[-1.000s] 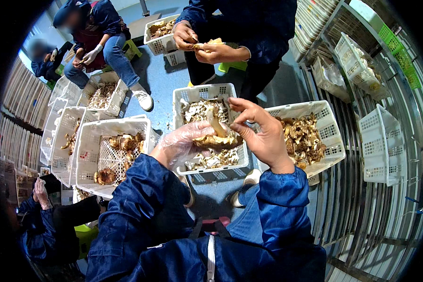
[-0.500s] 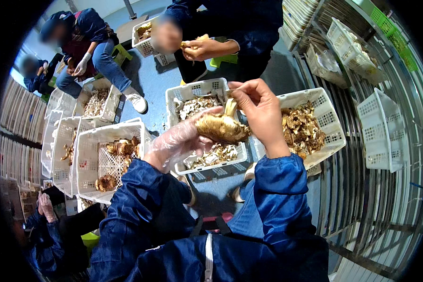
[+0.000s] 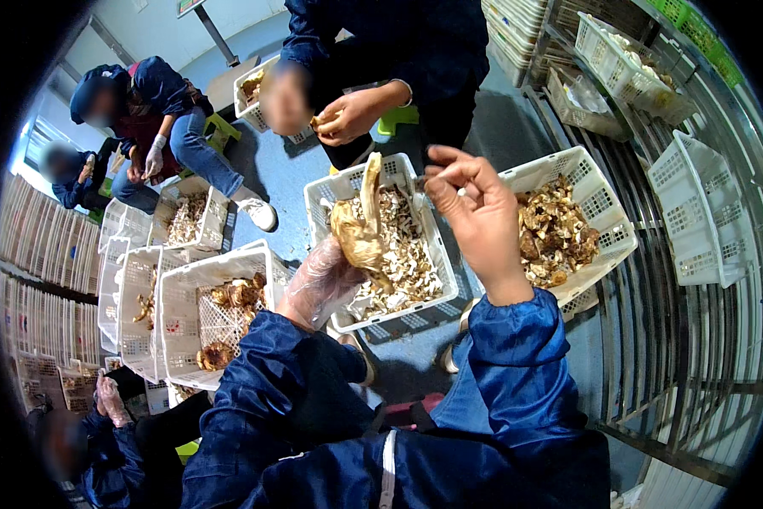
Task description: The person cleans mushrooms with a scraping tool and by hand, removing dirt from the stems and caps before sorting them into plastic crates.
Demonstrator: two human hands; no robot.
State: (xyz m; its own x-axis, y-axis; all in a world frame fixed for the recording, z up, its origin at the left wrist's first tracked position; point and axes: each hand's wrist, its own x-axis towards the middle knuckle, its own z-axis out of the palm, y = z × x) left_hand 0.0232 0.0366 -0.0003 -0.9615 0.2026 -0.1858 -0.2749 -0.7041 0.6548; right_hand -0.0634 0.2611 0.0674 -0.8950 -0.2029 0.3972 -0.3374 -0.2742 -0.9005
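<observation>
A large yellow-brown mushroom with a long pale stem rests in my left hand, which wears a clear plastic glove. Its stem points up and away from me. To the right of it, my bare right hand is raised with curled fingers. A small pale bit shows between those fingers, too small to name. Below both hands stands a white perforated crate filled with white and brown mushroom trimmings. Right of that crate, another white crate holds a heap of brown mushroom pieces.
At left, a white crate holds several whole mushrooms. Co-workers sit across from me, at the far left and at the near left. A metal rack with crates lines the right side.
My right hand has come away from the mushroom's stem, moving slightly right. The mushroom has turned in my left hand so its stem stands more upright. The view has shifted slightly.
</observation>
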